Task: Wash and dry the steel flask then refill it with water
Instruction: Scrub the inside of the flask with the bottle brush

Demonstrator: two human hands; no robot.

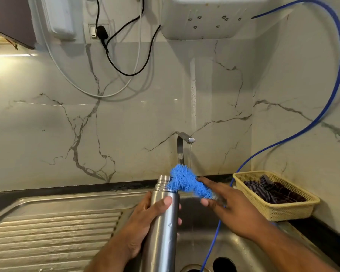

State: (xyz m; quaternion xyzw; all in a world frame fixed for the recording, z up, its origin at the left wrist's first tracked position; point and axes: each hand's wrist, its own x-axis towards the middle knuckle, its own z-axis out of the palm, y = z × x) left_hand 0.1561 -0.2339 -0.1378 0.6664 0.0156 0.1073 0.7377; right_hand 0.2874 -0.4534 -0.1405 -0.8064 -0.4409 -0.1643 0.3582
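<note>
A steel flask (162, 222) stands tilted over the sink basin (234, 246), its open threaded neck at the top. My left hand (145, 218) grips the flask's body, thumb across the front. My right hand (234, 209) holds a blue bristle brush (186, 183) by its lower end. The brush's bent bristled head presses against the flask's neck and shoulder from the right. A thin stream of water runs from the steel tap (185, 144) behind the brush.
A ribbed steel drainboard (53, 232) lies to the left. A yellow plastic basket (273, 211) with a dark striped cloth (271, 189) sits on the counter at the right. A blue hose (336, 75) curves down into the basin. Cables hang on the marble wall.
</note>
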